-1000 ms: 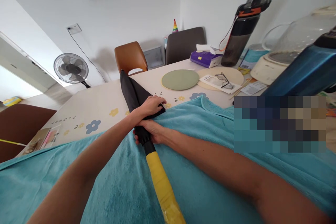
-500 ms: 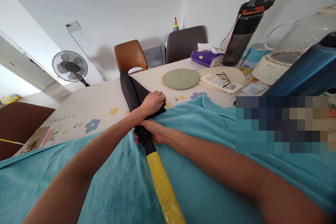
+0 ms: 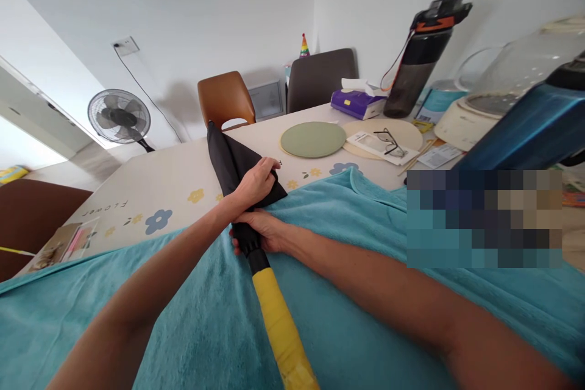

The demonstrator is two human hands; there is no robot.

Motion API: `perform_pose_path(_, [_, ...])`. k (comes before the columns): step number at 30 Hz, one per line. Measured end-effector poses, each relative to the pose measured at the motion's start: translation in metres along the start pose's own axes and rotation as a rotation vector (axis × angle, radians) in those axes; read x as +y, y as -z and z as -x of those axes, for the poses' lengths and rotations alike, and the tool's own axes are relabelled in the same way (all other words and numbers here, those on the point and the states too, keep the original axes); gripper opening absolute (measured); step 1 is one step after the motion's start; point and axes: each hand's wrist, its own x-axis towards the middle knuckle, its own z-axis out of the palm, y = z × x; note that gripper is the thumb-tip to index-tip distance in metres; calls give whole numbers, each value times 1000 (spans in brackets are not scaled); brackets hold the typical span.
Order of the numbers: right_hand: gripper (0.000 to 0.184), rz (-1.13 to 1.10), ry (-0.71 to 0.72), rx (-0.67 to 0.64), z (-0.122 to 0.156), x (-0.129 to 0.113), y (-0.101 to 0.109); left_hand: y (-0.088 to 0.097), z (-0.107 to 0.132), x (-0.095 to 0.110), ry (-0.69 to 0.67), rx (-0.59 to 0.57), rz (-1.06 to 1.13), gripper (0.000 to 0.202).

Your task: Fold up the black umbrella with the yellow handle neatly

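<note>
A folded black umbrella [image 3: 228, 155] lies lengthwise in front of me, its tip pointing to the far side of the table. Yellow wrapping covers its handle [image 3: 281, 323], which runs toward me over a teal towel [image 3: 196, 317]. My right hand [image 3: 265, 228] is wrapped round the umbrella just above the handle, with fingertips showing on the left side. Lying across the black canopy, my left hand [image 3: 258, 183] has its fingers curled on a loose flap of the fabric; the fingertips are partly hidden. A corner of canopy sticks out to the right beneath it.
Round placemats [image 3: 313, 139], eyeglasses [image 3: 388, 142] and a purple tissue pack [image 3: 356, 103] are on the table's right half. A dark water bottle [image 3: 418, 67], glass kettle [image 3: 516, 70] and blue bottle [image 3: 516, 125] stand farther right. Chairs [image 3: 226, 97] and a fan [image 3: 119, 116] are beyond.
My left hand has shifted slightly left along the canopy flap, with its fingers curled a little differently. My right hand keeps its grip. The view has moved slightly.
</note>
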Motion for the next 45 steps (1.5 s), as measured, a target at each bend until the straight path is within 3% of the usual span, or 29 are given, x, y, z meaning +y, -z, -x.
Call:
perform_pose_path(4, [4,-13,-18,-11,0,-1,1,16,6,1,-23,-9,68,22])
perform_pose_path(8, [11,-58,-72,-10,-1,-3,3,48,14,6,55,181,141,16])
perform_pose_path(12, [15,-81,-95,8,0,-4,2,87,41,3,231,306,280,13])
perform_pose_path(15, [15,-46,-63,21,1,-3,1,110,71,-5,430,496,325,12])
perform_pose_path(17, [15,-26,-34,19,1,-2,1,119,90,-11,536,516,326,11])
perform_pose_path(19, [14,-32,-10,12,1,-1,2,124,104,-18,601,462,315,10])
perform_pose_path(22, [12,-88,6,-19,1,-1,3,121,114,-28,653,259,311,10])
perform_pose_path(25, [12,-145,9,-50,2,-1,4,110,116,-36,692,1,277,13])
perform_pose_path(28, [16,-165,-15,-69,3,-3,5,95,115,-41,683,-140,231,20])
perform_pose_path(34, [37,-145,-65,-86,3,-7,5,87,118,-53,605,-257,-7,26])
perform_pose_path(45, [28,-83,-43,-31,5,-8,1,86,121,-54,607,-295,28,28])
